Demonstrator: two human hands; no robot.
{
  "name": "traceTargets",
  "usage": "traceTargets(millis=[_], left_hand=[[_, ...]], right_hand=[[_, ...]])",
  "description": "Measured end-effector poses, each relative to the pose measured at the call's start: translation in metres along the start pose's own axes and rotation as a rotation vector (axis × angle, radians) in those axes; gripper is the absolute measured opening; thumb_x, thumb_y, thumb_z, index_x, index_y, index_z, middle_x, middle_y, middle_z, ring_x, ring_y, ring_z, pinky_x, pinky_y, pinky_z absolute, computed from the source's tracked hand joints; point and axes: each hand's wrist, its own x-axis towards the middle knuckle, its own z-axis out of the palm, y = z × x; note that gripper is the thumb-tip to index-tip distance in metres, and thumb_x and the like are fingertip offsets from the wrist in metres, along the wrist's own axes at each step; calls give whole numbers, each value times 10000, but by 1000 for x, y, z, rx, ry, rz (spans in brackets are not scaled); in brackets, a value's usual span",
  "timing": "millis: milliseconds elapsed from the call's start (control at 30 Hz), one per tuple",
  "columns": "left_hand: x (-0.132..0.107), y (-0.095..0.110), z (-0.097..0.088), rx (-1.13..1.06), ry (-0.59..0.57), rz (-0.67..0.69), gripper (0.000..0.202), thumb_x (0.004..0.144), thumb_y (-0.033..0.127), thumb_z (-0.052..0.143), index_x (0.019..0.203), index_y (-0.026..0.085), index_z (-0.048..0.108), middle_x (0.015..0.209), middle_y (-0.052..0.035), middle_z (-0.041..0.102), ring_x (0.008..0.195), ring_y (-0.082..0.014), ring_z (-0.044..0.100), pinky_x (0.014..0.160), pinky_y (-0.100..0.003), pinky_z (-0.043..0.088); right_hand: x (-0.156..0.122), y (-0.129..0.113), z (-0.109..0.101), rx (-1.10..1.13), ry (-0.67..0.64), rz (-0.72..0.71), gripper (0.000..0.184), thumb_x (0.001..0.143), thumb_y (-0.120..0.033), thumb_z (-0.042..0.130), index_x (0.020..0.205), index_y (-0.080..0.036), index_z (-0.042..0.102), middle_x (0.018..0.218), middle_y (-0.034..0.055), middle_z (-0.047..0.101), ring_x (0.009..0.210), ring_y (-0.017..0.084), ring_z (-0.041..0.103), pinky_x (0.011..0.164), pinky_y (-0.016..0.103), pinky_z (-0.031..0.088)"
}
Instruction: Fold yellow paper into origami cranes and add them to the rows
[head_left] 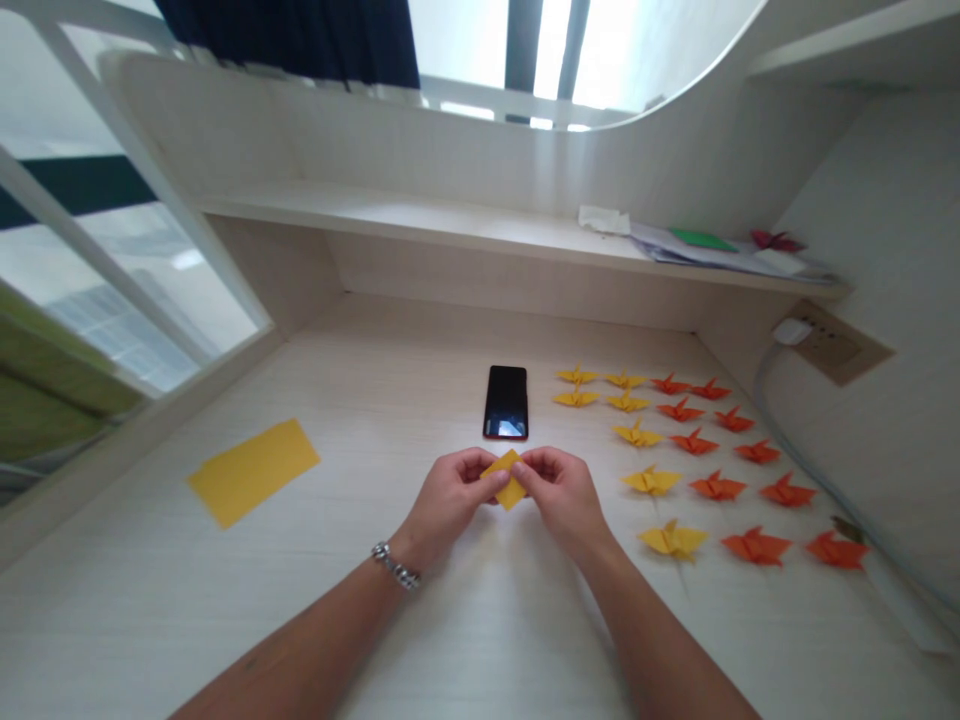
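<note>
A small folded square of yellow paper (511, 492) is held between both hands above the desk, one corner pointing toward me. My left hand (455, 492) pinches its left side between thumb and fingers; a metal bracelet circles that wrist. On the opposite side, my right hand (559, 490) grips the paper with its thumb on top. The fingers under the paper are partly hidden. Just beyond the hands lies a black phone (506, 402), screen up. Flat yellow paper sheets (255, 472) rest on the desk to the left.
Folded yellow paper cranes (651, 481) and orange paper cranes (718, 486) stand in rows on the right. A grey cable (799, 440) runs from a wall socket (840, 345) past them. Papers (720, 250) lie on the shelf (450, 222) at the back.
</note>
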Motion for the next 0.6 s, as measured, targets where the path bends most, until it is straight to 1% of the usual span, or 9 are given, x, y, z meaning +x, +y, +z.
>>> traceTargets(millis=[100, 167, 267, 367, 433, 600], left_hand=[[0, 1, 0, 0, 10, 38, 203, 724, 312, 707, 810, 132, 672, 790, -66, 682, 722, -166, 617, 647, -253, 499], [0, 0, -1, 33, 36, 76, 193, 735, 317, 697, 784, 133, 667, 767, -57, 674, 704, -159, 607, 653, -252, 496], [0, -1, -2, 69, 96, 127, 201, 751, 332, 682, 777, 135, 655, 744, -44, 658, 687, -153, 597, 643, -248, 491], [1, -2, -2, 65, 172, 161, 216, 748, 347, 685, 785, 139, 640, 734, -33, 649, 677, -152, 596, 638, -248, 493], [0, -3, -2, 56, 213, 173, 228, 741, 356, 692, 791, 142, 633, 730, -27, 649, 669, -152, 598, 629, -246, 494], [0, -3, 1, 24, 274, 193, 242, 741, 364, 692, 811, 142, 626, 722, -23, 650, 653, -147, 602, 604, -239, 495]], right_hand=[[-3, -2, 0, -104, -42, -40, 208, 750, -351, 662, 761, -145, 685, 688, 52, 683, 619, 171, 604, 571, 269, 475], [-4, -3, 1, -124, -64, -60, 204, 764, -348, 648, 766, -149, 689, 708, 55, 688, 640, 174, 610, 584, 273, 478], [-4, 0, 2, -28, -52, -24, 213, 722, -344, 693, 801, -146, 684, 734, 53, 692, 654, 172, 620, 601, 277, 489], [-2, 2, 5, 124, -54, 71, 270, 637, -336, 762, 794, -136, 673, 674, 36, 678, 580, 153, 606, 558, 265, 484], [-1, 1, 6, 181, -48, 105, 279, 611, -338, 780, 763, -131, 672, 628, 28, 667, 539, 144, 594, 529, 257, 472], [-3, -6, 11, 216, 40, 96, 246, 593, -322, 793, 690, -128, 678, 582, 31, 665, 520, 137, 586, 520, 252, 462]])
